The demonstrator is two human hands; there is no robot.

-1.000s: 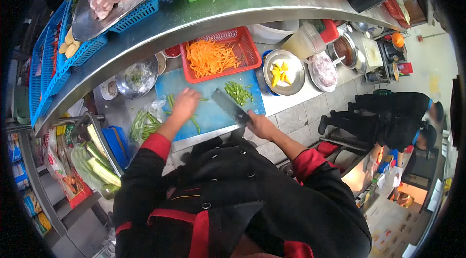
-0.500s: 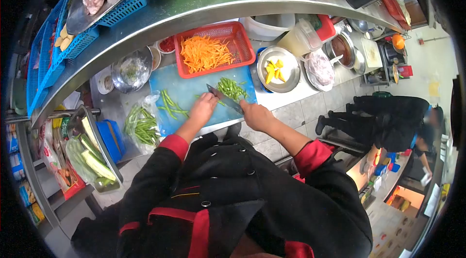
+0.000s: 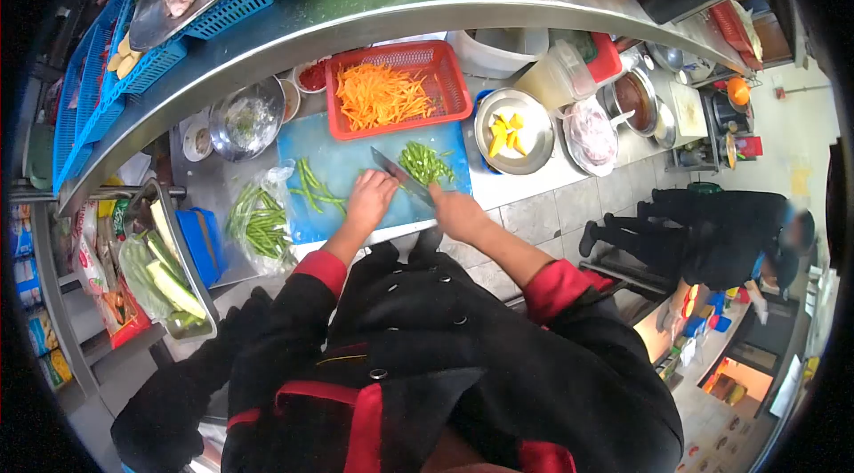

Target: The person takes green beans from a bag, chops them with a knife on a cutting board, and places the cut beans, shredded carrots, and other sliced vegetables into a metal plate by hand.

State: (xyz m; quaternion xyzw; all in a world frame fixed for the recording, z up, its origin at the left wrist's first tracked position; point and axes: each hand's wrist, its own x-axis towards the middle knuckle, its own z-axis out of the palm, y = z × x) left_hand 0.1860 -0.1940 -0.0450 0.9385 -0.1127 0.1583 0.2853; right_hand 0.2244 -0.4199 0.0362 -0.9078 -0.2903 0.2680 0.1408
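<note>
My right hand (image 3: 458, 214) is closed around the handle of a kitchen knife (image 3: 399, 172), its blade slanting up and left over the blue cutting board (image 3: 351, 155). Just left of the blade, my left hand (image 3: 369, 198) has its fingers curled down on green beans, which they mostly hide. Chopped green beans (image 3: 425, 163) lie in a pile to the right of the blade. Several whole green beans (image 3: 316, 186) rest on the board left of my left hand. More beans fill a clear plastic bag (image 3: 261, 222) at the board's left edge.
Behind the board is a red basket (image 3: 400, 125) of shredded carrot. A metal bowl (image 3: 536, 153) with yellow pieces stands to the right, another metal bowl (image 3: 245, 121) to the left. A steel shelf (image 3: 427, 6) overhangs the back. People in dark clothes (image 3: 738, 228) stand at right.
The knife and my right hand have shifted slightly left and up, with my left hand still beside the blade. At lower left, a dark-clothed figure has come further into view.
</note>
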